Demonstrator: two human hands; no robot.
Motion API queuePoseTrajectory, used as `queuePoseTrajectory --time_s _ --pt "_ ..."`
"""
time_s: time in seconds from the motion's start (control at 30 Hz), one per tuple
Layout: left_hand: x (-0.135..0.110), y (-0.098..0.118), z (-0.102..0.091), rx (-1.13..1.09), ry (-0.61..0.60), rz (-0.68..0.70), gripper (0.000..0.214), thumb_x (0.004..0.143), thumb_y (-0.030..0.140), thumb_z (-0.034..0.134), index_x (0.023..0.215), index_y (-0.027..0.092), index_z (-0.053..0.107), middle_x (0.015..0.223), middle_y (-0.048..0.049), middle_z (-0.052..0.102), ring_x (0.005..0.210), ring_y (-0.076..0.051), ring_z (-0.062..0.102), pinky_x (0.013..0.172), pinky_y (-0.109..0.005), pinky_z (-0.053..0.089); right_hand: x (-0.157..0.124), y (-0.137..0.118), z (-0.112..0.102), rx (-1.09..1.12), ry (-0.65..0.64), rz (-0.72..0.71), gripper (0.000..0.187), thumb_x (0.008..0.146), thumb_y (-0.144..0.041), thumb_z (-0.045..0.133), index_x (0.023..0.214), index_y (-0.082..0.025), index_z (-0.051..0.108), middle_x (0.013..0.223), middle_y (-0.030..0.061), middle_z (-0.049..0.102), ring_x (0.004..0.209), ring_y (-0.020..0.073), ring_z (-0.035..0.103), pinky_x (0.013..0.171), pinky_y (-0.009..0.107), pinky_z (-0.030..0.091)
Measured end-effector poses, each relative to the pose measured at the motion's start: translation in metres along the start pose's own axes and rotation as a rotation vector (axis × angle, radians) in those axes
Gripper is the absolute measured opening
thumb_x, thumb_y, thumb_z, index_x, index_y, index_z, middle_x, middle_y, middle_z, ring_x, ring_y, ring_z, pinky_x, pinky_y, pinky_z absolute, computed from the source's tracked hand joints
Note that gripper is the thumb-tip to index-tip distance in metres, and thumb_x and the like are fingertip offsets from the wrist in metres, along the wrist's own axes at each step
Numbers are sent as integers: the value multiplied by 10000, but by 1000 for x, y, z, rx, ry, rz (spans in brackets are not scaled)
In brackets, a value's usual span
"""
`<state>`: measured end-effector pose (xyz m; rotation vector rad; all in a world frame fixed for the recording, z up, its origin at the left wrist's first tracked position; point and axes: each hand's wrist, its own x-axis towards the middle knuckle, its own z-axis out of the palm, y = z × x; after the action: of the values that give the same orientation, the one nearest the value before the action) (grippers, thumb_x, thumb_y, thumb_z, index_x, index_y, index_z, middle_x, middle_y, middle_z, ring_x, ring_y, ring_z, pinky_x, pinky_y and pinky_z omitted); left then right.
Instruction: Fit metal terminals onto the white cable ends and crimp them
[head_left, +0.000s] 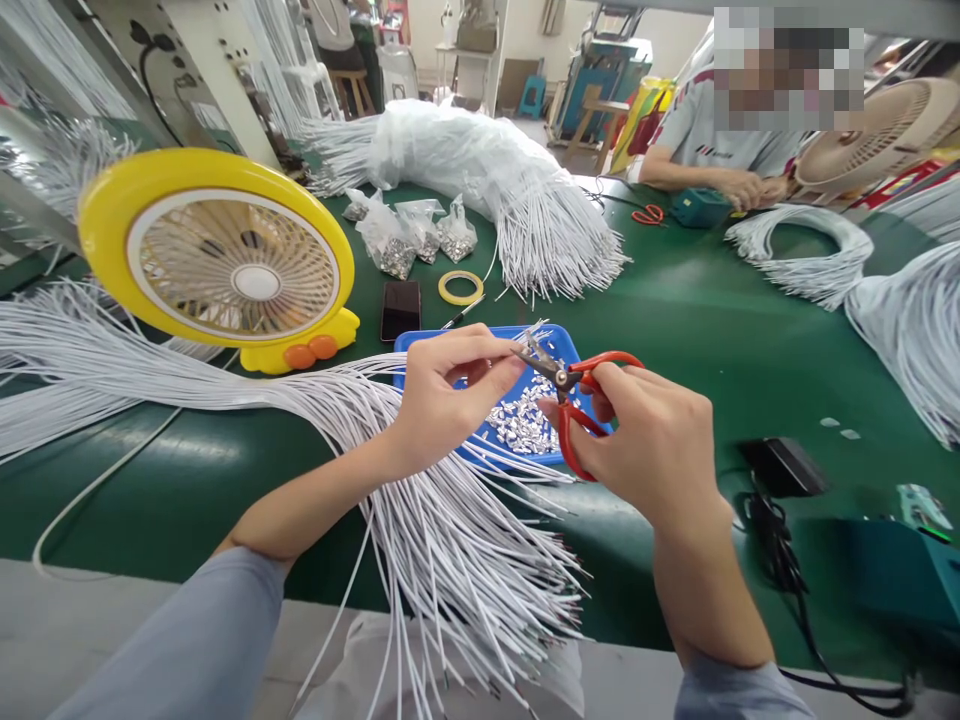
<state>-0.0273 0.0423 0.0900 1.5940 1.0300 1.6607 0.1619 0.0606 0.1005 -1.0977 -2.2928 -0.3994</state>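
Pale wall [519, 30]; light floor [534, 134]; blue stool [532, 96], at the far back; wooden stool [602, 106], nearer; green tabletop [697, 320], glossy, reflecting light

Plain blue on the tray [403, 345], silvery on the metal pieces [525, 425] inside. Red at the handles and dark grey along the blades of the scissors [562, 379] above the tray. White on the cables [442, 540] before the tray. Left of it, yellow around the fan [256, 283], orange at its feet [322, 347]. Plain green on the table [690, 330] beneath.
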Motion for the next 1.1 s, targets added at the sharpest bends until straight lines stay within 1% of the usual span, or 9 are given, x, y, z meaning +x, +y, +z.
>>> queuePoseTrajectory --time_s 0.2,0.4,0.63,0.8,0.93,1.1 --pt "0 2 0 36 -8 -2 71 795 158 665 741 146 710 656 -16 595 569 -81 477 479 -213 361 1 2 0 -18 -71 -46 351 854 -462 570 648 -190 485 521 -10 500 469 114 392 485 253 260" --pt "0 5 -1 105 1 46 72 779 131 663 713 141 690 629 3 577 533 -60 449 455 -186 368 -1 4 -1 -11 -131 -69 371 892 -455 516 630 -202 444 476 -30 432 430 105 332 472 256 224" --pt "1 5 -2 143 17 18 100 762 113 664 666 138 681 599 8 558 527 -60 429 462 -194 361 -3 1 3 8 -168 -59 374 920 -441 471 636 -200 434 474 -26 449 414 100 338 461 252 210" --pt "2 4 -2 119 41 -15 108 739 103 664 635 133 664 566 16 535 500 -54 396 441 -195 323 -4 0 5 2 -171 -55 348 907 -419 511 649 -195 444 476 -34 451 405 94 338 451 242 206" --pt "3 3 0 93 41 -51 101 731 113 666 632 135 660 557 17 529 496 -57 384 438 -200 302 -4 -2 5 -1 -180 -27 376 905 -445 506 632 -194 437 466 -33 454 396 90 333 451 240 204" --pt "2 3 1 102 51 -36 108 727 105 662 623 132 650 551 19 523 491 -53 373 436 -195 299 -4 -3 3 7 -217 -19 338 893 -401 532 642 -187 459 485 -26 481 403 90 359 463 243 208"
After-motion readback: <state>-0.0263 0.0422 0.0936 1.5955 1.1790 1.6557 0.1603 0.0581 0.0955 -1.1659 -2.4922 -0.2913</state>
